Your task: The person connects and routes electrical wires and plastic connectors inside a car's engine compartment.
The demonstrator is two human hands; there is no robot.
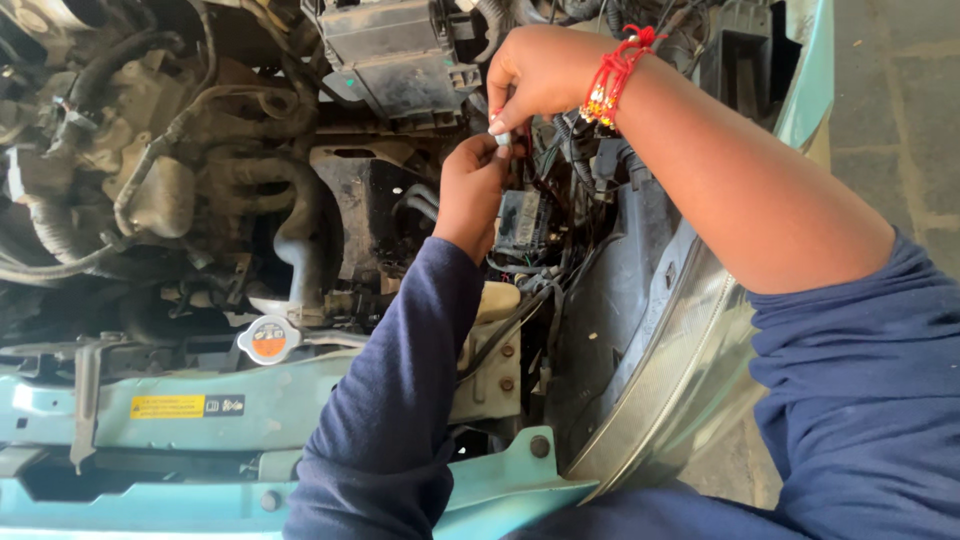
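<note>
Pale small connector (503, 139) sits pinched between left hand (470, 190) and right hand (540, 72) fingers.

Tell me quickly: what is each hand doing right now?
Left hand: closed, pinching a small pale part.
Right hand: closed, fingertips on the same part.

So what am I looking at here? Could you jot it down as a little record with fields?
place: open engine bay of a light blue car
left hand: raised among the wiring, fingertips on a small pale part
right hand: pinching the same small part from above
right wrist: red thread band
sleeves: dark blue, right one pushed up
nearby: radiator cap with orange centre, yellow warning sticker, headlight, black hoses
unclear: what the small part is
</note>
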